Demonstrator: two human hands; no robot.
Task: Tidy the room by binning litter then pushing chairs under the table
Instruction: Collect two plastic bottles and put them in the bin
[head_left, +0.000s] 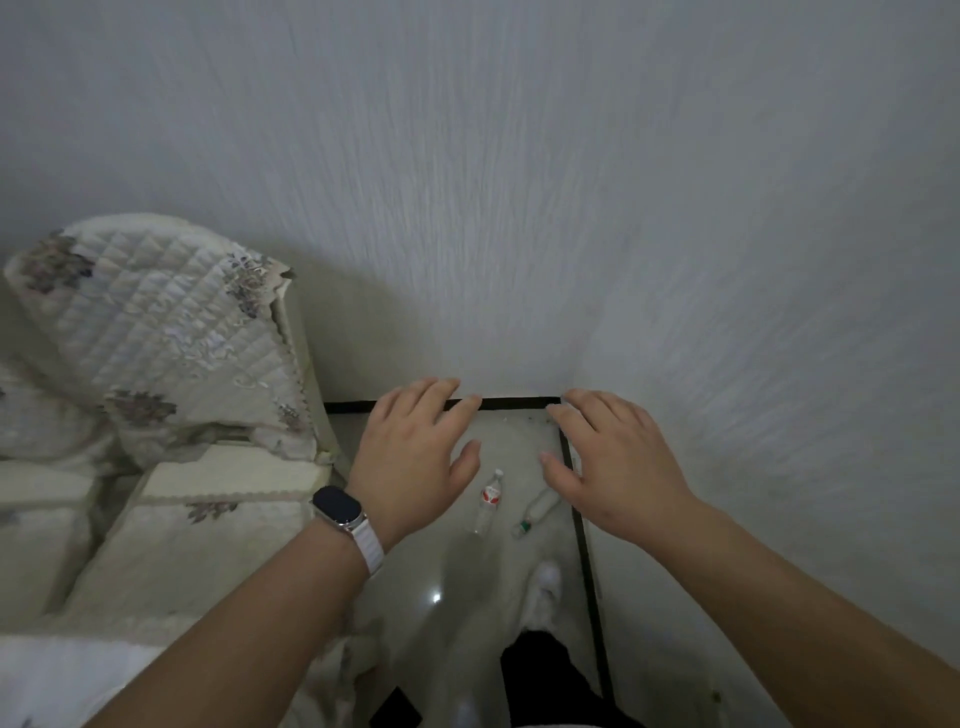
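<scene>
Two clear plastic bottles lie on the pale tiled floor in the corner below me. One bottle with a red label (488, 501) points away from me. The other bottle with a green cap (537, 512) lies tilted just to its right, near the wall. My left hand (415, 457), a watch on its wrist, hovers above and left of the bottles, fingers spread and empty. Held out above and right of them is my right hand (618, 462), fingers also apart and empty. Neither hand touches a bottle.
A sofa with a quilted floral cover (171, 364) fills the left side. White textured walls (571, 208) meet in a corner ahead, with a black skirting strip (587, 545) along the floor. My white shoe (545, 587) and dark trouser leg stand below the bottles.
</scene>
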